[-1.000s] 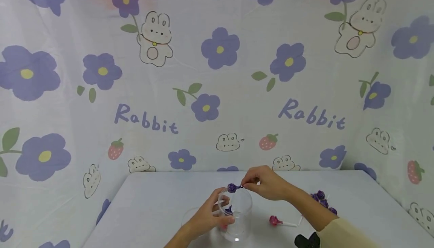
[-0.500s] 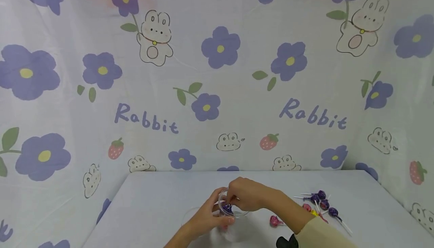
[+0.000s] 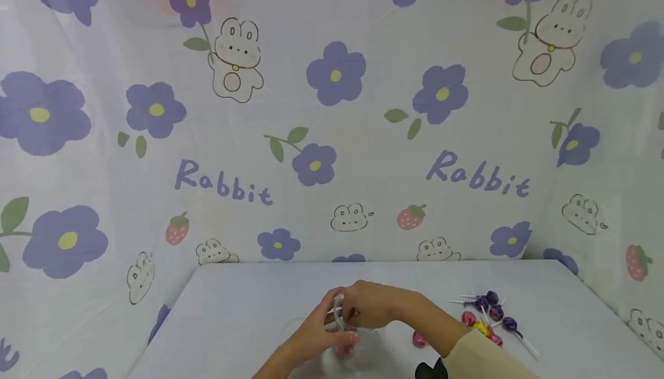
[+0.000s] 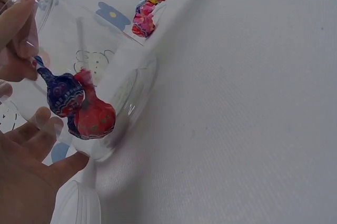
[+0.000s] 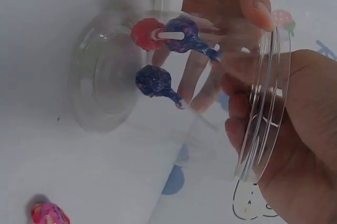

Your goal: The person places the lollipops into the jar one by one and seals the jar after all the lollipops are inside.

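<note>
A clear plastic jar (image 3: 369, 344) stands tilted on the table's near middle, gripped round its side by my left hand (image 3: 319, 333). My right hand (image 3: 370, 304) reaches in through the jar's mouth with curled fingers. At its fingertips is the twisted wrapper of a purple lollipop (image 4: 66, 97), which it appears to pinch inside the jar. A second purple lollipop (image 5: 154, 81) and a red lollipop (image 5: 145, 33) are also within the jar. Part of the jar's mouth is hidden by the right hand in the head view.
Several wrapped lollipops (image 3: 496, 313) with white sticks lie in a loose group on the right of the table (image 3: 249, 298). A pink lollipop (image 3: 418, 339) lies nearer, by the right forearm. A clear round lid (image 4: 79, 205) lies beside the left hand. Patterned cloth (image 3: 332, 125) hangs behind.
My right hand has carried a purple lollipop from above the jar's rim down into its mouth, moving left and lower. My left hand has kept its grip on the jar.
</note>
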A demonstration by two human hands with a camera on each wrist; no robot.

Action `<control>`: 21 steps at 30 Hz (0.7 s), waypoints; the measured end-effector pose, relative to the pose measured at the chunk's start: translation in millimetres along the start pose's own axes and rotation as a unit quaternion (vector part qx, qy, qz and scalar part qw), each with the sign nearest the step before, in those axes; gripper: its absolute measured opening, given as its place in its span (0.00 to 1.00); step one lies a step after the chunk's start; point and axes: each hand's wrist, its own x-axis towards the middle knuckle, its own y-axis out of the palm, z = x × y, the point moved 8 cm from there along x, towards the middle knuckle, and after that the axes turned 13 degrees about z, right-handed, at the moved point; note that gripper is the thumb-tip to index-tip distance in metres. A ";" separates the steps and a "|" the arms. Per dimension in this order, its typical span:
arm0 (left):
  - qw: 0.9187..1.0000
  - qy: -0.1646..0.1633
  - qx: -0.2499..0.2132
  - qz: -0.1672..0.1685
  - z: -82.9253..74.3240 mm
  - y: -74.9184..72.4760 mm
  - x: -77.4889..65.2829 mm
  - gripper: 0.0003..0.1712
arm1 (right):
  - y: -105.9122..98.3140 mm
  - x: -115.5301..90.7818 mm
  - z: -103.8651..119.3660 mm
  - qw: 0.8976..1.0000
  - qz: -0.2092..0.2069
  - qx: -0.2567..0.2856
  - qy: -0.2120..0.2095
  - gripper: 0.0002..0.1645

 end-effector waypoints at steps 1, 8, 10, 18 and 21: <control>1.000 0.002 -0.001 0.001 -0.1 0.0 0.0 0.51 | -0.4 -0.1 -0.2 1.000 -0.005 -0.002 -0.006 0.09; 1.000 0.012 -0.003 0.005 0.6 -0.7 1.3 0.48 | -10.8 -10.9 0.1 0.998 -0.037 0.036 -0.033 0.10; 1.000 0.009 0.004 0.001 1.7 -1.3 1.7 0.49 | -13.6 -16.2 -2.8 0.998 -0.051 0.034 -0.035 0.09; 1.000 -0.001 0.011 -0.010 1.9 -2.0 3.0 0.48 | -25.8 -40.5 -13.1 0.995 -0.090 0.034 -0.029 0.07; 1.000 0.000 0.016 -0.008 0.8 -1.2 2.5 0.47 | -27.9 -49.4 -16.4 0.994 -0.098 0.039 -0.027 0.06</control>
